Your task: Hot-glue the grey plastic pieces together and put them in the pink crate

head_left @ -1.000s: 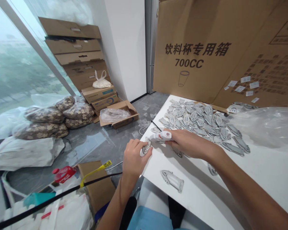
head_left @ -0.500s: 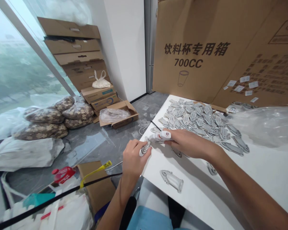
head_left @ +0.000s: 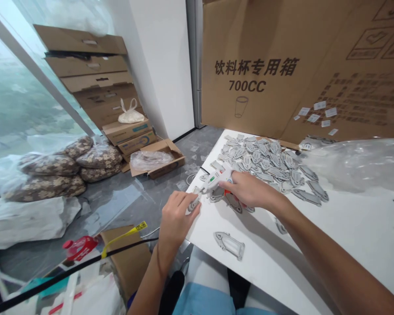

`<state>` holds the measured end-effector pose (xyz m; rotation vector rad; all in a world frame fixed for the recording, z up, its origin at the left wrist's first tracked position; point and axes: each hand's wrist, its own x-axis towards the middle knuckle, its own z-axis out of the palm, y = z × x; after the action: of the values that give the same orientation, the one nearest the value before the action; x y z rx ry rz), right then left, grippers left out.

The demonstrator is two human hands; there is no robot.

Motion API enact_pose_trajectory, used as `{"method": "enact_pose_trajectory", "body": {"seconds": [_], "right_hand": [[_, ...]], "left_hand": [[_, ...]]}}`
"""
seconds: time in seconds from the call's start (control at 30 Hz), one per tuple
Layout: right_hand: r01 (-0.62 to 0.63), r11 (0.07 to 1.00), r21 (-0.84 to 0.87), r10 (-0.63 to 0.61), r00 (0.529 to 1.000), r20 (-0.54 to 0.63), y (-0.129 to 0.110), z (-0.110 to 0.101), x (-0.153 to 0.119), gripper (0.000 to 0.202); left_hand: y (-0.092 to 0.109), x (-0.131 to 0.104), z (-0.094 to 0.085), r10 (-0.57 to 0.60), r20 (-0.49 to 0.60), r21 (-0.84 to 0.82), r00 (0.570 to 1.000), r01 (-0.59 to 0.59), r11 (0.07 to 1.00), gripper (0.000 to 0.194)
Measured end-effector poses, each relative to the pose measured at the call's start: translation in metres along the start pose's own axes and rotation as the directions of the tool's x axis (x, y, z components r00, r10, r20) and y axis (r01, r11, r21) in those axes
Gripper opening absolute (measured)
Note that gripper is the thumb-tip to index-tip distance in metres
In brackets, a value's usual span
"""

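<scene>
My right hand (head_left: 248,188) is wrapped round a white glue gun (head_left: 217,178) with a green switch and an orange trigger. Its nozzle points left and down, close to a small grey flat piece (head_left: 193,204) at the table's left edge. My left hand (head_left: 174,218) pinches that piece between thumb and fingers, which hide part of it. A single grey pointed frame-like piece (head_left: 230,245) lies on the white table (head_left: 265,262), nearer to me. Beyond the right hand spreads a pile of similar grey pieces (head_left: 272,164), and a few lie under the gun and forearm.
A large cardboard box (head_left: 249,43) stands along the table's back, with a clear plastic bag (head_left: 364,166) at right. On the floor at left are an open carton (head_left: 164,164), patterned bags (head_left: 49,166) and a red bottle (head_left: 80,248). A black strap (head_left: 85,264) crosses the lower left.
The glue gun has turned in my right hand, so its side with the green switch and orange trigger now shows. My left hand still pinches the grey piece. The view has shifted slightly right.
</scene>
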<state>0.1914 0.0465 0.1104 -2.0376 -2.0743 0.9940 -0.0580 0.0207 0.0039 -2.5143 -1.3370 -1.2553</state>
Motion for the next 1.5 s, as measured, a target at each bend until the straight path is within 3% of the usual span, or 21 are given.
{"method": "enact_pose_trajectory", "body": {"seconds": [0.1,0.2,0.3,0.37,0.5,0.67,0.77,0.87,1.0,1.07,1.2,1.27,1.37,1.5], "right_hand": [[-0.001,0.999,0.04,0.002,1.0,-0.018,-0.001,-0.004,0.0,0.039],[0.01,0.998,0.062,0.007,0.964,-0.267,0.001,-0.01,0.002,0.037],[0.181,0.942,0.282,-0.006,0.849,-0.528,0.005,-0.018,0.004,0.034],[0.384,0.814,0.436,-0.018,0.766,-0.642,0.007,-0.024,0.004,0.037],[0.647,0.603,0.466,0.005,0.581,-0.814,0.01,-0.031,0.003,0.047],[0.737,0.529,0.421,0.02,0.485,-0.874,0.01,-0.033,0.004,0.044],[0.741,0.528,0.415,0.004,0.487,-0.873,0.01,-0.032,0.006,0.043],[0.714,0.549,0.435,-0.051,0.548,-0.835,0.008,-0.029,0.006,0.045],[0.71,0.552,0.437,-0.115,0.583,-0.804,0.006,-0.024,0.006,0.039],[0.703,0.564,0.434,-0.121,0.59,-0.799,0.006,-0.022,0.006,0.037],[0.677,0.583,0.448,-0.123,0.619,-0.776,0.008,-0.021,0.008,0.036],[0.676,0.582,0.452,-0.122,0.622,-0.773,0.009,-0.02,0.009,0.035],[0.671,0.582,0.459,-0.121,0.63,-0.767,0.009,-0.019,0.01,0.035],[0.659,0.606,0.445,-0.136,0.638,-0.758,0.008,-0.016,0.009,0.033]], "left_hand": [[-0.001,0.004,-0.004,0.051,0.029,-0.021,0.998,-0.051,0.999,0.009],[-0.003,0.005,-0.007,0.094,0.047,-0.035,0.994,-0.093,0.995,0.009],[-0.007,0.001,-0.004,0.051,0.061,-0.03,0.997,-0.049,0.998,0.014],[-0.009,-0.002,0.0,-0.035,0.09,-0.025,0.995,0.038,0.999,0.022],[-0.002,-0.001,-0.001,-0.166,0.157,-0.087,0.974,0.181,0.98,0.04],[0.034,0.011,-0.025,-0.028,0.288,-0.076,0.957,0.052,0.996,0.049],[0.057,0.012,-0.032,0.117,0.493,-0.234,0.862,0.001,0.972,0.063],[0.067,0.007,-0.025,0.197,0.643,-0.344,0.74,0.049,0.938,0.08],[0.057,0.003,-0.018,0.174,0.703,-0.373,0.689,0.15,0.915,0.058],[0.044,0.004,-0.022,0.144,0.691,-0.381,0.708,0.187,0.906,0.044],[0.01,0.007,-0.043,-0.003,0.562,-0.267,0.827,0.184,0.946,0.029],[-0.006,0.007,-0.053,-0.049,0.505,-0.161,0.862,0.15,0.976,0.027],[-0.021,0.005,-0.056,-0.033,0.469,-0.067,0.883,0.072,0.995,0.031],[-0.023,0.001,-0.041,0.024,0.437,-0.094,0.899,0.019,0.995,0.045]]}}
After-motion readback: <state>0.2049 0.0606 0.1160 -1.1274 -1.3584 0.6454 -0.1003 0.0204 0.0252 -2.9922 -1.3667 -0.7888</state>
